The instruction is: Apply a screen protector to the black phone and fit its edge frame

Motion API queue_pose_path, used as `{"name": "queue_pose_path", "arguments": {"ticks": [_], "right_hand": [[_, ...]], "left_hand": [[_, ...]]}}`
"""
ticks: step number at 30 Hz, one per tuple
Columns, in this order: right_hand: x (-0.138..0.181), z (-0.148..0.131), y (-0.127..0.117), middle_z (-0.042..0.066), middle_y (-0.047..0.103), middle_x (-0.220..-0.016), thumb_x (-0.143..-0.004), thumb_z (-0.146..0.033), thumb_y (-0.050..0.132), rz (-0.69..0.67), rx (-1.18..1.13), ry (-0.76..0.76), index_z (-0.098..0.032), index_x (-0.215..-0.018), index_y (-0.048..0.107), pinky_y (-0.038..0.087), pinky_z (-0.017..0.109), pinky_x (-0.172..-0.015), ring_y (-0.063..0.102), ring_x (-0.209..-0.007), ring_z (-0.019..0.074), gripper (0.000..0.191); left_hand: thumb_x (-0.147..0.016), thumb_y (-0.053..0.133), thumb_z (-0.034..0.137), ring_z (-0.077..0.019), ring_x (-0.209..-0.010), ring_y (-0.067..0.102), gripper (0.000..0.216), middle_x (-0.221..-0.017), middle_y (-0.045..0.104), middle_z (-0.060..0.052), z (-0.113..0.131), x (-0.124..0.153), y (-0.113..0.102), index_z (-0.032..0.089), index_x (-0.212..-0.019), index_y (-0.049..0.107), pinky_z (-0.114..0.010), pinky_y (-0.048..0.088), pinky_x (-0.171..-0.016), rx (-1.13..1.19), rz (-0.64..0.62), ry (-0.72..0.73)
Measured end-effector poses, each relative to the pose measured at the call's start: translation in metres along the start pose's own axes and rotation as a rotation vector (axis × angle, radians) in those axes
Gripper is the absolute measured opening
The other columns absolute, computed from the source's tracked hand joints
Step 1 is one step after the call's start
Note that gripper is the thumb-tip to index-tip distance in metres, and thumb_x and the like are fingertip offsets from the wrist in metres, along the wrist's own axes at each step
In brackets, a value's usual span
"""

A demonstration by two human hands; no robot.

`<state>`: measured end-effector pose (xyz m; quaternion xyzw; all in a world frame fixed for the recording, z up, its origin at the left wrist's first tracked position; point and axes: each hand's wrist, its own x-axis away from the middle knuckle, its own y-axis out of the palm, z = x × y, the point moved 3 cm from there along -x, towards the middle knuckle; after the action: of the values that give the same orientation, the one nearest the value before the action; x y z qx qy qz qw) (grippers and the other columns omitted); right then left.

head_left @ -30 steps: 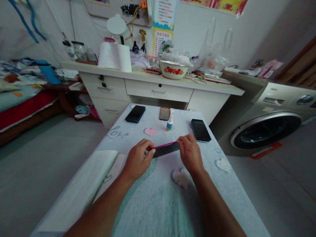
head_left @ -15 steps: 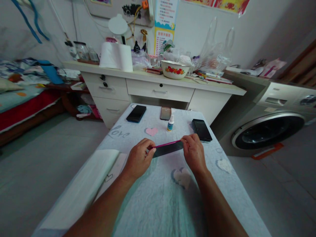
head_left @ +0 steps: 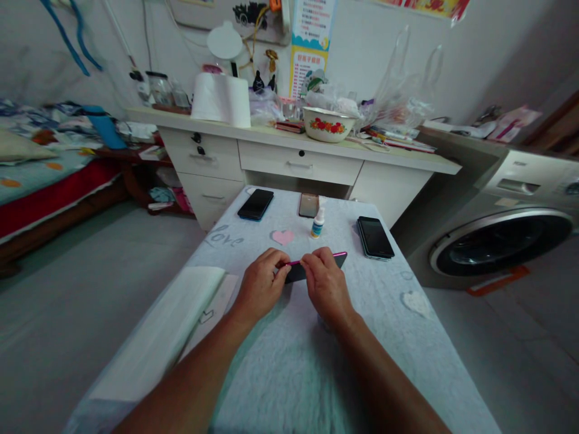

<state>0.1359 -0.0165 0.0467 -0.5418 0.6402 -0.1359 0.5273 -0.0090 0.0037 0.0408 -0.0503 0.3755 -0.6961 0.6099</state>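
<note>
A dark, flat phone with a bright pink edge (head_left: 296,274) is held up on its long side above the table. My left hand (head_left: 263,278) pinches its left end between thumb and fingers. Further along the pink edge, my right hand (head_left: 326,282) is closed on it near the middle, so the right end sticks out past the knuckles. Part of the phone is hidden behind my right hand. Beyond it stands a small white dropper bottle (head_left: 317,224) with a blue and yellow label. A pink heart print (head_left: 283,237) shows on the tablecloth (head_left: 280,380).
A black phone (head_left: 256,204) lies at the back left, a stack of phones (head_left: 375,237) at the right, and a brown-grey phone case or phone (head_left: 309,205) at the back. White paper (head_left: 167,331) covers the left edge. Behind are a desk (head_left: 271,150) and a washing machine (head_left: 497,223).
My right hand has slid left along the pink edge, from the right end to near the middle. My left hand still grips the left end. The view has shifted slightly.
</note>
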Motion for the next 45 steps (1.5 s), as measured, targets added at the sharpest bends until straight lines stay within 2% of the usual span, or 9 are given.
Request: {"name": "queue_pose_path", "arguments": {"ticks": [5, 8, 20, 24, 29, 38, 45], "right_hand": [[0.000, -0.013, 0.006, 0.006, 0.053, -0.093, -0.095, -0.019, 0.042, -0.059, 0.007, -0.070, -0.019, -0.094, 0.063, 0.043, 0.024, -0.067, 0.054, -0.077, 0.0146, 0.022], [0.000, -0.010, 0.004, 0.005, 0.053, -0.093, -0.095, -0.020, 0.042, -0.062, 0.016, -0.055, -0.020, -0.093, 0.063, 0.043, 0.023, -0.068, 0.054, -0.077, 0.0145, 0.022], [-0.001, 0.052, -0.037, 0.006, 0.053, -0.089, -0.092, -0.022, 0.044, 0.095, 0.108, 0.130, -0.018, -0.090, 0.066, 0.044, 0.029, -0.073, 0.053, -0.076, 0.0161, 0.023], [-0.001, 0.062, -0.045, 0.007, 0.052, -0.088, -0.091, -0.020, 0.045, 0.142, 0.142, 0.175, -0.016, -0.088, 0.066, 0.044, 0.031, -0.073, 0.053, -0.075, 0.0165, 0.022], [-0.001, 0.047, -0.037, 0.006, 0.051, -0.087, -0.091, -0.020, 0.043, 0.129, 0.125, 0.165, -0.017, -0.087, 0.065, 0.042, 0.029, -0.069, 0.051, -0.074, 0.0162, 0.023], [-0.002, 0.001, -0.003, 0.005, 0.052, -0.094, -0.094, -0.019, 0.040, -0.013, 0.015, 0.018, -0.021, -0.090, 0.063, 0.043, 0.026, -0.068, 0.054, -0.077, 0.0152, 0.024], [0.000, -0.016, 0.005, 0.005, 0.054, -0.094, -0.095, -0.021, 0.039, -0.081, 0.014, -0.060, -0.021, -0.095, 0.063, 0.043, 0.024, -0.066, 0.054, -0.076, 0.0145, 0.024]], "left_hand": [[-0.085, 0.051, 0.015, -0.0155, -0.078, 0.056, 0.009, -0.082, 0.058, -0.001, 0.001, 0.000, -0.001, 0.020, -0.081, 0.058, -0.026, 0.043, -0.066, 0.004, 0.005, 0.012], [-0.085, 0.050, 0.015, -0.0158, -0.078, 0.056, 0.010, -0.083, 0.057, -0.001, 0.003, 0.000, -0.001, 0.020, -0.082, 0.058, -0.027, 0.043, -0.068, -0.009, -0.008, 0.019], [-0.083, 0.053, 0.015, -0.0147, -0.076, 0.056, 0.007, -0.082, 0.057, 0.000, 0.003, -0.001, -0.002, 0.019, -0.081, 0.058, -0.025, 0.042, -0.064, -0.004, -0.013, 0.007], [-0.084, 0.053, 0.015, -0.0147, -0.077, 0.056, 0.006, -0.082, 0.057, 0.000, 0.002, 0.000, -0.001, 0.019, -0.081, 0.057, -0.024, 0.042, -0.064, -0.006, -0.017, 0.003], [-0.083, 0.054, 0.014, -0.0147, -0.077, 0.057, 0.006, -0.082, 0.057, 0.000, 0.003, 0.000, -0.002, 0.019, -0.081, 0.057, -0.025, 0.043, -0.063, -0.014, -0.013, -0.004], [-0.084, 0.052, 0.016, -0.0156, -0.078, 0.057, 0.008, -0.081, 0.059, -0.001, -0.001, 0.000, 0.000, 0.019, -0.081, 0.058, -0.026, 0.045, -0.065, 0.003, -0.011, 0.005], [-0.083, 0.053, 0.012, -0.0143, -0.076, 0.056, 0.009, -0.082, 0.059, 0.000, 0.000, 0.000, -0.001, 0.019, -0.081, 0.058, -0.025, 0.044, -0.065, 0.008, -0.018, 0.000]]}}
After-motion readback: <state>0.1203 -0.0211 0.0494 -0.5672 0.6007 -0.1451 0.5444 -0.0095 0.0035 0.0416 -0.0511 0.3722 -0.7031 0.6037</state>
